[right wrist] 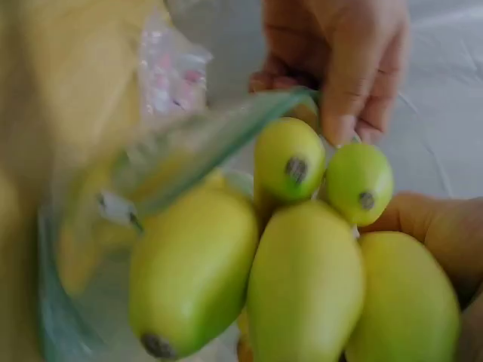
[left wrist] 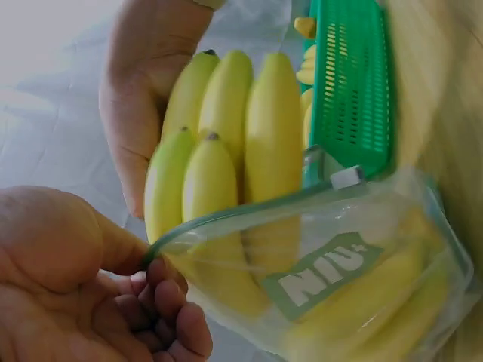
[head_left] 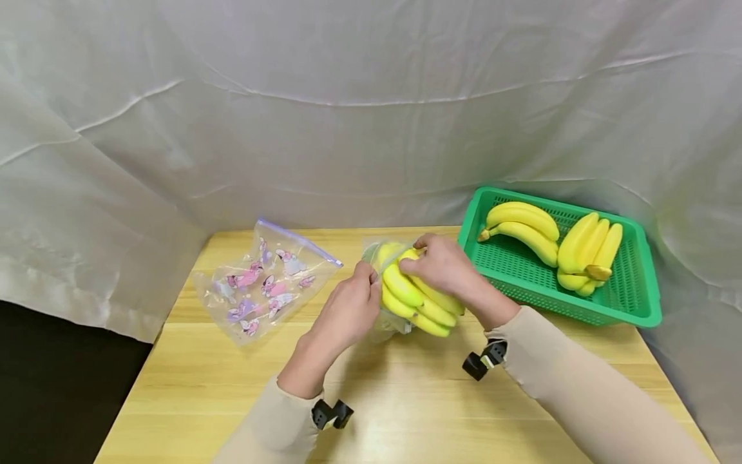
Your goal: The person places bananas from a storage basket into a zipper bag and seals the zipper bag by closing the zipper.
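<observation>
A clear zip bag (left wrist: 324, 275) with a green seal, a white slider and a "NIU+" label is held up with its mouth spread. My left hand (head_left: 348, 309) pinches the edge of that mouth between thumb and fingers. From the other side, my right hand (head_left: 445, 264) grips a bunch of yellow-green bananas (head_left: 426, 306). In the left wrist view the bunch is partly inside the bag, tips sticking out past the seal. More yellow banana shapes show through the bag's plastic below. The right fingers behind the bunch are partly hidden.
At the right stands a green plastic basket (head_left: 652, 293) holding two bunches, a left bunch (head_left: 524, 241) and a right bunch (head_left: 585, 248). Left on the wooden table (head_left: 406, 412) lies a clear bag (head_left: 266, 280) with pink-purple prints and a purple seal. Grey cloth (head_left: 359, 129) hangs behind.
</observation>
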A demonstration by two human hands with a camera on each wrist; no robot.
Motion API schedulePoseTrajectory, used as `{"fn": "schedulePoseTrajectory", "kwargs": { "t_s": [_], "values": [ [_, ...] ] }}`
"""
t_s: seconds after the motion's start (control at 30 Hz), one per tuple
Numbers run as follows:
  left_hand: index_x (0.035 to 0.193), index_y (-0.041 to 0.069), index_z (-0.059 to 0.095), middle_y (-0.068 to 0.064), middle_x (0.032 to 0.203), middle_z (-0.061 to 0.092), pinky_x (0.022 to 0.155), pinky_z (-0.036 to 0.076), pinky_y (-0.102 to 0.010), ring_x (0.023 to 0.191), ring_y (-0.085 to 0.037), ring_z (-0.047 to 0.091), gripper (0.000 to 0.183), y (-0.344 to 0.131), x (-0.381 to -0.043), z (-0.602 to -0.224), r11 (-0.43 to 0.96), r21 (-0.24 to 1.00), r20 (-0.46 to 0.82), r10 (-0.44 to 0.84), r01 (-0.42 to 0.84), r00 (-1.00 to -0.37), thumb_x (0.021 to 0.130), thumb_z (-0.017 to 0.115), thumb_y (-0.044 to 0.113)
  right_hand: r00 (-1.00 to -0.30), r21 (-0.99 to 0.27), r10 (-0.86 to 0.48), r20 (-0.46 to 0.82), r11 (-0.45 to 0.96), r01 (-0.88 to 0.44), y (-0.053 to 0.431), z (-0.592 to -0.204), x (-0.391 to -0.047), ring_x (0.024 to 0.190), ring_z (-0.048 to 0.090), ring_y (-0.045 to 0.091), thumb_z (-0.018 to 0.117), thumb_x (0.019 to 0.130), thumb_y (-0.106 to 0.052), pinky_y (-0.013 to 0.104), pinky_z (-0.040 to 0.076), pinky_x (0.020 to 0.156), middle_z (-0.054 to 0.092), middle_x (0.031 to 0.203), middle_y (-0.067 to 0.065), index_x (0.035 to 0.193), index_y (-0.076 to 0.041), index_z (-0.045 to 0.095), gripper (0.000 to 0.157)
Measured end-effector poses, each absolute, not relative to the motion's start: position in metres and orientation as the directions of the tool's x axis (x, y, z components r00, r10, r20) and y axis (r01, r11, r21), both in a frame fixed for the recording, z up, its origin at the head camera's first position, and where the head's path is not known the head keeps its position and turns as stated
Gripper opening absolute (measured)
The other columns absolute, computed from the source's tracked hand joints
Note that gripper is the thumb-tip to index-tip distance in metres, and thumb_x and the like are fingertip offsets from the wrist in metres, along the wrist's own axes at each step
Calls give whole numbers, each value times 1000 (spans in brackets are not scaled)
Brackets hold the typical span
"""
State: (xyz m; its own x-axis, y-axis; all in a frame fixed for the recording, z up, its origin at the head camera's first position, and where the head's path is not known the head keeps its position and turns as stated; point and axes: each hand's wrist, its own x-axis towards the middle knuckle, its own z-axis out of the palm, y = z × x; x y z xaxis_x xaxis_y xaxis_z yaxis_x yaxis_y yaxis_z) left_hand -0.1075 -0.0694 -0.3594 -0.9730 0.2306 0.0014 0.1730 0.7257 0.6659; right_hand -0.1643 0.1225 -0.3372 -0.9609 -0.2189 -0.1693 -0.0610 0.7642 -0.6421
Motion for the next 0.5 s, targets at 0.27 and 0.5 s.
{"fn": "schedulePoseTrajectory", "kwargs": {
  "t_s": [0.27,0.5],
  "values": [
    [106,6,46,-1,67,44,47,33,-28,52,-14,40,15,-82,-118,-372,704,709,-53,112,42,-992,111,41,19,-947,-845,-280,-155,535,-20,121,-355,-152,133,62,37,62,104,-36,51,50,110,63,143,23,154,1,48,63],
    [107,5,46,-1,67,43,49,35,-29,53,-15,41,13,-89,-122,-375,738,674,-48,75,23,-996,109,41,17,-993,-850,-64,-100,525,52,140,-380,-150,112,67,33,50,109,-30,47,54,97,67,125,22,134,0,62,41]
  ]
}}
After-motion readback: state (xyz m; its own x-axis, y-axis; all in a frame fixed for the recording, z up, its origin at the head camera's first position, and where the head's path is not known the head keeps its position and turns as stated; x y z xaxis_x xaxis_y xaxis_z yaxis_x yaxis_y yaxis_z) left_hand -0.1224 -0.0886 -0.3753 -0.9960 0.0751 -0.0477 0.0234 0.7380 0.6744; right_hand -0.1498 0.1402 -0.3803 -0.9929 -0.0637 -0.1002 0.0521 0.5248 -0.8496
